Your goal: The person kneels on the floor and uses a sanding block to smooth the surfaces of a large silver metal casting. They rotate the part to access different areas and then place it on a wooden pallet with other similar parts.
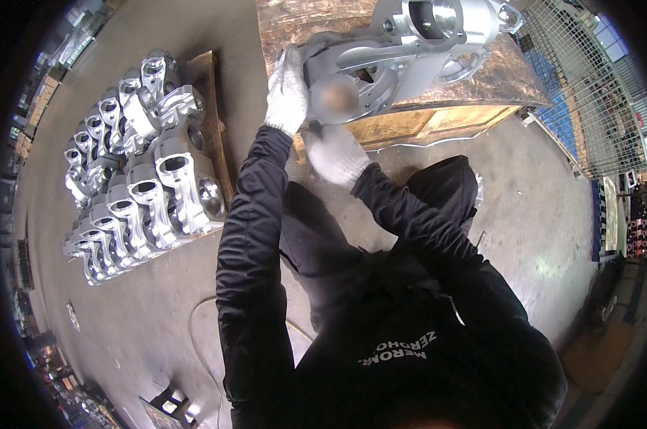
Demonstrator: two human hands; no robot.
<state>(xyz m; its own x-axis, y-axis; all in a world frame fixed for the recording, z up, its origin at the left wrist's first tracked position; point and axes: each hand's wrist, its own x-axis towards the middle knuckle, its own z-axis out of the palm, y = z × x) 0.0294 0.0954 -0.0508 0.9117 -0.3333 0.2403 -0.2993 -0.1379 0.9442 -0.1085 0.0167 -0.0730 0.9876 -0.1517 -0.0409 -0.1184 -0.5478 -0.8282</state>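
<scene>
A large silver metal casting (416,75) with round bores lies on a worn wooden crate (506,82) in front of me. My left hand (286,91), in a white knit glove, is closed round the casting's left end, its fingers pointing away from me. Just below the casting's near round end is my right hand (335,154), gloved too and slightly blurred. Its fingers are curled, with a small dark bit showing at their tips. What that hand holds is too small to make out.
On the left, several similar silver castings (148,189) stand in rows beside an upright wooden board (212,118). A wire mesh cage (581,79) stands at the far right. A thin hose (192,325) curves over the floor, and a dark stand (167,407) sits at lower left.
</scene>
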